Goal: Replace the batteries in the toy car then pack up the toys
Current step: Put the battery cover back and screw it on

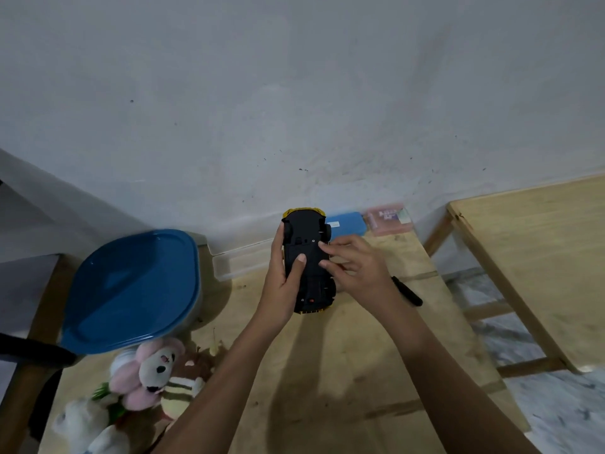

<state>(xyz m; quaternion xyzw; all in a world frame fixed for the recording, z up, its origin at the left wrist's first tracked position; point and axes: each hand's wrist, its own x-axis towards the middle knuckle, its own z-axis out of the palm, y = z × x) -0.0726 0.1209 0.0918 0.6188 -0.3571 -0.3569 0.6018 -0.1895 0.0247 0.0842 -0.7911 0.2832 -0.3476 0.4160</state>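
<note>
My left hand [281,283] grips the upturned toy car [307,267] above the table [327,371]; my right hand [357,270] rests loose fingertips on its underside. A black tool [407,291] lies near the table's right edge.

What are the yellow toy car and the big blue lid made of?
The yellow toy car looks like hard matte plastic: its black underside shows moulded ridges and screw holes. The big blue lid seems smooth, faintly glossy plastic, from its soft sheen.

Dim, bluish indoor light; soft arm shadows on tabletop [343,371]; wide-angle bending at edges; plush toys [154,371] near left blurred.
</note>
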